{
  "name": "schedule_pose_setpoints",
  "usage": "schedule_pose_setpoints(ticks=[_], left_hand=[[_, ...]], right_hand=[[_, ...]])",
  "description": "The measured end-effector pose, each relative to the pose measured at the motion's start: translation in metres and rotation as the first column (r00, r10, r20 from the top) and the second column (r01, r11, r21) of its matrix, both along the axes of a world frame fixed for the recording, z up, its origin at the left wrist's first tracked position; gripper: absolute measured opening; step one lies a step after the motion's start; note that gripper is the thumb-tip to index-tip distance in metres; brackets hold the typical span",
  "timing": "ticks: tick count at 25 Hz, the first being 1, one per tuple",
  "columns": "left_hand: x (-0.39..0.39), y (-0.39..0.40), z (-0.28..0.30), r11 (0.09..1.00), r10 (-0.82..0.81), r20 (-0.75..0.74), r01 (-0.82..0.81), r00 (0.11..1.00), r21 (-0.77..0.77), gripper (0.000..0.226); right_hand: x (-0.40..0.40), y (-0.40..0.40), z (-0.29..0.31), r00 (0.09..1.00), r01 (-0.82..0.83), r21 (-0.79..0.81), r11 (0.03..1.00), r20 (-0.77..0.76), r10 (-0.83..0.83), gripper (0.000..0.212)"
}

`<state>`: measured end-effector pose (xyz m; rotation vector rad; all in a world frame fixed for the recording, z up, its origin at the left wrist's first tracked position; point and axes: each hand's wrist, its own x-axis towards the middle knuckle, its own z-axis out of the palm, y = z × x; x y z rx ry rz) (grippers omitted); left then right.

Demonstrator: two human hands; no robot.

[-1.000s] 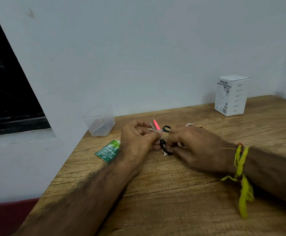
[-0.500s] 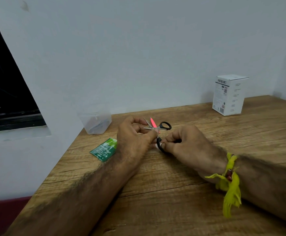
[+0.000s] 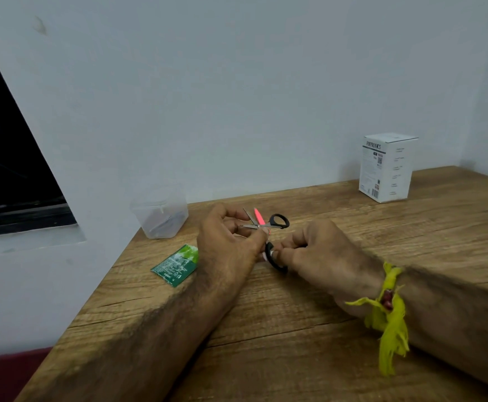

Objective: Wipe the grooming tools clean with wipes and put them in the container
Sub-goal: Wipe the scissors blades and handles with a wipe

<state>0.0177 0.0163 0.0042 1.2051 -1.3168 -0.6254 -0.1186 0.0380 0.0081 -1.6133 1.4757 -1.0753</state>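
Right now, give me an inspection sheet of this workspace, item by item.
Surface: wooden table, set against a pale wall.
Job's things: small scissors with black loops, blades apart, held above the table; a pink tool beside them; clear container at the table's far left with something dark inside; green wipe sachet lying flat.
Clutter: white printed box at the far right.
Grips: left hand pinches the scissors near the pivot; right hand grips the near loop; a bit of white shows there, possibly a wipe.
Cables: nothing seen.
Surroundings: dark window at left; yellow thread band on the right wrist.
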Motion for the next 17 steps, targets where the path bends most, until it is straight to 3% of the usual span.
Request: schedule_pose_setpoints(ticks=[3, 7, 13, 15, 17], left_hand=[[0.0, 0.0, 0.001, 1.0, 0.001, -0.011, -0.001, 1.0, 0.01, 0.033], [0.0, 0.002, 0.003, 0.999, -0.017, -0.037, 0.018, 0.999, 0.046, 0.033], [0.0, 0.003, 0.003, 0.996, -0.05, -0.096, 0.057, 0.994, 0.07, 0.034], [0.002, 0.0, 0.002, 0.996, -0.051, -0.11, 0.059, 0.993, 0.072, 0.033], [0.008, -0.003, 0.004, 0.995, -0.036, -0.158, 0.049, 0.987, 0.083, 0.032]], right_hand=[[-0.003, -0.001, -0.001, 0.994, -0.029, -0.036, 0.999, -0.103, 0.026, 0.019], [-0.014, -0.004, 0.008, 0.941, -0.23, 0.006, 0.973, -0.254, 0.224, 0.015], [-0.024, -0.009, 0.014, 0.813, -0.333, -0.058, 0.941, -0.524, 0.255, 0.009], [-0.027, -0.01, 0.016, 0.811, -0.319, -0.068, 0.945, -0.535, 0.236, 0.008], [-0.031, -0.014, 0.016, 0.897, -0.224, -0.124, 0.967, -0.414, 0.155, 0.008]])
